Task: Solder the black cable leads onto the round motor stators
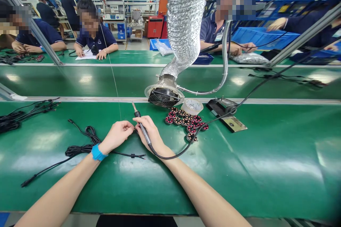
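My right hand [149, 133] is closed round a soldering iron [144, 131], whose tip points up and away from me. The fingertips of my left hand [119, 134] are pinched close to those of my right, at something too small to make out. Left of my hands, a coiled black cable [89, 138] lies on the green table [253, 170], and one split end shows below my wrists. Several small round parts with red and copper windings [187, 121] sit to the right, beside a roll of clear tape [192, 106].
A fan [165, 96] on a silver duct [185, 14] hangs beyond my hands. A metal stand [226, 113] stands at the right; a black cable bundle [16, 120] lies far left. The iron's cord crosses over the right side. People sit across the rail.
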### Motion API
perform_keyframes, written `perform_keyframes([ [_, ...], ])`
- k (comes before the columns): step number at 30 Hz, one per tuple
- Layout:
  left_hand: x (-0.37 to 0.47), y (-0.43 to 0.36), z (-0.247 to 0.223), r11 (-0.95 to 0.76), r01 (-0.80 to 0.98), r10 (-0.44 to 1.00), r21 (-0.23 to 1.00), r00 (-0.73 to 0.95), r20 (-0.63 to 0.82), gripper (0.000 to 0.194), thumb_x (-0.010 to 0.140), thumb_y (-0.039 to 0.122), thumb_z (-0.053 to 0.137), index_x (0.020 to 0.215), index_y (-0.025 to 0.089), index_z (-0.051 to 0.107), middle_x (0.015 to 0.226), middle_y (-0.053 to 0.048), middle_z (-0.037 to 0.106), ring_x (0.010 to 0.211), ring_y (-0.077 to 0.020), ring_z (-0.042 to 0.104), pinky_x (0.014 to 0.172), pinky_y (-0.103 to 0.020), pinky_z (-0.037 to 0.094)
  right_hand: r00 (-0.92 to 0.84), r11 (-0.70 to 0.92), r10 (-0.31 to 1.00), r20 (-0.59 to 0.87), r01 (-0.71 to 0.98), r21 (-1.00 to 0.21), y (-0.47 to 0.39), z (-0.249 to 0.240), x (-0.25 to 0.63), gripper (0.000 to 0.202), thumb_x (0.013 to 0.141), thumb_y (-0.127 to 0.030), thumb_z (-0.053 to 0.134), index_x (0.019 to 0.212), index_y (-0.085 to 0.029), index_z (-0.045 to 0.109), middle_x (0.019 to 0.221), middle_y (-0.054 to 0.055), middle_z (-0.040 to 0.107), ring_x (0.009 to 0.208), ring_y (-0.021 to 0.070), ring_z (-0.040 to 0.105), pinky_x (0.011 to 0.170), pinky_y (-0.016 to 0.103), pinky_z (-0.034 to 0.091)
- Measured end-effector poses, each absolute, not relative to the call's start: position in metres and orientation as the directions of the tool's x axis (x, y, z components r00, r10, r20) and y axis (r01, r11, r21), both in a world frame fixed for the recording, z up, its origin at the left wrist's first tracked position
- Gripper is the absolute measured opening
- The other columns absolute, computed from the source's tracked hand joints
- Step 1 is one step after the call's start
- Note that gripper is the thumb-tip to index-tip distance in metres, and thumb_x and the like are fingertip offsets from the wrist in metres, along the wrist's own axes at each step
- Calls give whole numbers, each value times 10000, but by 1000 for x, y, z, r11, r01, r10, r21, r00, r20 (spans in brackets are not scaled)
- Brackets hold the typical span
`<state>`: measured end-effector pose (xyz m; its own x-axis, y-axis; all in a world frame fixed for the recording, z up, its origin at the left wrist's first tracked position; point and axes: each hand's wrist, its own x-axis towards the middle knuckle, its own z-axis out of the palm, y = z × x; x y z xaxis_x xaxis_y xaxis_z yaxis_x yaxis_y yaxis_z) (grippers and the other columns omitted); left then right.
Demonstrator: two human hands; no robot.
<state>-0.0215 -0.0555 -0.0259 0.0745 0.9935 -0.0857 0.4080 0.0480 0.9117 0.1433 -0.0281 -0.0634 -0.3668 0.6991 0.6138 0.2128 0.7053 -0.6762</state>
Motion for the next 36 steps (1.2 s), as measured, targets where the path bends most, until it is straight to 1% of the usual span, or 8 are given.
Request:
perform_keyframes([
  [4,-23,-55,-24,94,390,987,916,85,-137,220,736,361,583,725,150,644,623,15,553,512,-99,423,496,-227,315,-355,694,710,608,207,-690,-29,-62,145,346,925,-95,479,1223,-239,579,1013,62,555,879,163,616,848,308,534],
  [8,-22,-54,-23,206,298,970,932,60,-234,209,710,343,600,743,141,643,629,22,536,479,-73,372,457,-213,254,-341,683,720,604,197,-703,-31,-60,145,338,922,-97,485,1213,-244,573,1001,57,549,834,152,618,828,300,540],
  [13,-20,-54,-22,281,216,954,935,43,-297,214,704,360,601,713,147,611,622,31,506,458,-56,316,446,-218,184,-364,705,701,614,220,-674,-33,-62,144,324,940,-106,465,1217,-235,572,1014,69,548,853,160,619,832,308,540],
  [17,-17,-54,-21,252,242,963,937,30,-267,177,669,337,584,653,161,591,565,50,461,470,-69,292,465,-232,181,-371,697,706,604,211,-685,-34,-62,144,339,927,-100,471,1217,-241,574,1031,67,557,853,156,628,838,303,540],
  [23,-17,-52,-22,236,319,971,918,-31,-239,183,657,343,575,605,168,581,563,38,487,510,-91,335,516,-247,237,-309,614,778,548,184,-768,-32,-64,149,434,823,-36,534,1205,-240,563,1039,36,558,842,128,648,873,278,524],
  [29,-19,-52,-26,195,368,979,909,-13,-205,199,685,350,552,600,171,562,579,31,497,554,-110,391,559,-250,277,-323,579,794,515,146,-802,-33,-63,150,483,777,-9,558,1195,-251,559,1036,18,551,767,104,658,826,265,539],
  [33,-20,-52,-28,182,380,981,907,-7,-193,191,685,343,532,592,176,542,578,32,488,557,-113,389,563,-250,285,-315,592,787,530,146,-793,-33,-61,147,464,783,-10,545,1178,-253,569,1033,18,545,736,98,645,791,258,543],
  [36,-19,-53,-28,177,384,982,906,-10,-187,194,681,346,530,585,178,537,572,33,478,557,-115,383,563,-252,286,-275,574,808,521,171,-801,-33,-62,144,477,760,-4,543,1165,-251,583,1008,12,543,727,99,636,770,253,544],
])
